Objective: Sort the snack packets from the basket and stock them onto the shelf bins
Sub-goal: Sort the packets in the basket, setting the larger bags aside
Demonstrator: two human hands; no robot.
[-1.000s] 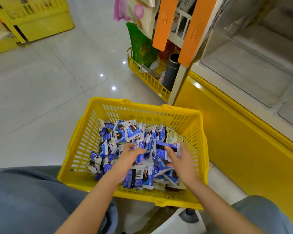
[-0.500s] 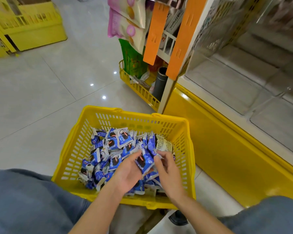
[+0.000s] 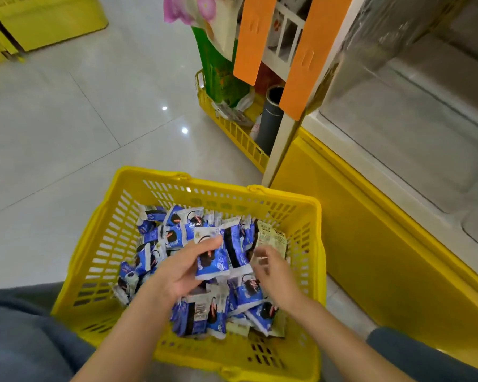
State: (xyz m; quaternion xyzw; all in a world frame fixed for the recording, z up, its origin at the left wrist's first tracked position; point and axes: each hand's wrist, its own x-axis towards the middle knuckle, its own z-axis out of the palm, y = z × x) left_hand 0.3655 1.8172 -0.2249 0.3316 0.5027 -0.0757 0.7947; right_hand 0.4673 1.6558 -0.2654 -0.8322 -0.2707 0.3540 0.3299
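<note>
one floor basket (image 3: 218, 184), two hands (image 3: 177, 268), one beige packet (image 3: 271, 238), two orange strips (image 3: 253, 37), blue packets (image 3: 243, 292) beyond counting.

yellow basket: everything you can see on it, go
The yellow basket looks like moulded plastic: rectangular, slotted walls and floor, solid rim. It stands upright on the tiled floor beside the yellow shelf base. A heap of blue-and-white snack packets lies in it, one beige packet at right. The left hand holds a blue packet above the heap; the right hand hovers there, blurred.
</note>
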